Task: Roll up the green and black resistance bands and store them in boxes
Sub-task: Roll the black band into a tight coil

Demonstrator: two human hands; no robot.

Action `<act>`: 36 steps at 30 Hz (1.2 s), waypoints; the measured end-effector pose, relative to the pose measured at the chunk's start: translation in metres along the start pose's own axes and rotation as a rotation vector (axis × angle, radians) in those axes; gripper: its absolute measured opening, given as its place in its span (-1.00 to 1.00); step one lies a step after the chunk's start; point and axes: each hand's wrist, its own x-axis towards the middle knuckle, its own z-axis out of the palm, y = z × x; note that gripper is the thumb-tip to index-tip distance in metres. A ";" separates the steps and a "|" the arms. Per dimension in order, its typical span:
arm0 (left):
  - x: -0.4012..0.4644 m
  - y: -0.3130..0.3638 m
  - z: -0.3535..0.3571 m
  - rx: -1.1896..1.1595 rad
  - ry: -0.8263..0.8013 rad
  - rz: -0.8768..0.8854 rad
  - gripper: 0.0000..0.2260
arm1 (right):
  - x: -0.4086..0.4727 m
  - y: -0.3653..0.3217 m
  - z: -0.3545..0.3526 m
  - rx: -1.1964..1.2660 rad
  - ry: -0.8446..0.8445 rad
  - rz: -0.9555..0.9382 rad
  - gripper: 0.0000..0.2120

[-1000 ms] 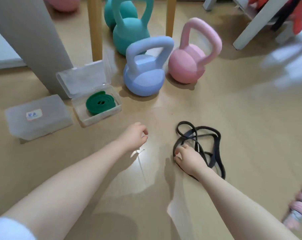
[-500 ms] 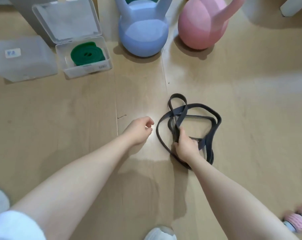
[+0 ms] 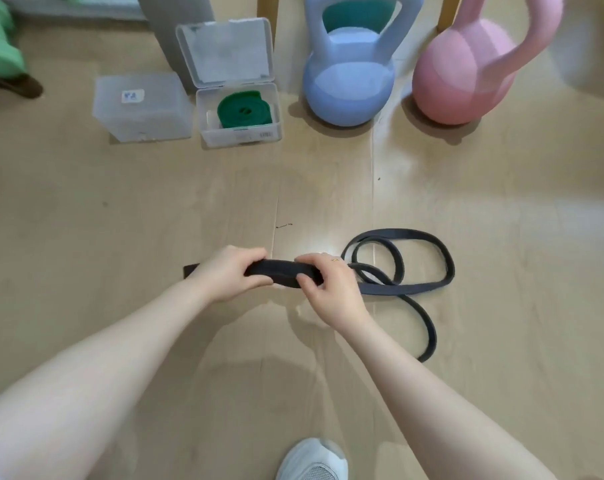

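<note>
Gripping the black band [image 3: 282, 271] with both hands now, you have moved from a lone right-hand hold half a second ago; your left hand [image 3: 232, 274] and right hand [image 3: 323, 285] each clamp a flattened stretch at centre frame, loose loops trailing right; the green band [image 3: 242, 110] sits coiled in the open box [image 3: 239, 134] at upper left, so rolling the black one can begin.
</note>
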 end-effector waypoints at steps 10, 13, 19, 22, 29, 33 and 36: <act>-0.043 -0.072 -0.045 0.529 0.045 -0.109 -0.74 | -0.001 -0.041 0.068 -0.063 -0.339 0.018 -0.81; -0.066 -0.106 -0.064 0.716 0.054 -0.096 -0.75 | -0.001 -0.070 0.099 -0.040 -0.498 -0.055 -0.74; -0.106 -0.180 -0.075 0.723 -0.016 -0.300 -0.79 | 0.004 -0.103 0.146 0.037 -0.507 0.029 -0.66; -0.107 -0.194 -0.056 0.667 -0.071 -0.404 -0.82 | 0.004 -0.090 0.149 -0.175 -0.388 0.057 -0.75; -0.088 -0.165 -0.008 0.466 -0.063 -0.114 -0.59 | 0.011 -0.021 0.104 -0.381 -0.102 0.161 -0.70; -0.067 -0.134 0.027 0.329 -0.055 -0.029 -0.52 | 0.028 -0.005 0.108 -0.482 -0.397 -0.010 -0.55; -0.056 -0.120 0.049 0.404 -0.067 -0.027 -0.52 | 0.032 -0.006 0.123 -0.584 -0.544 -0.099 -0.52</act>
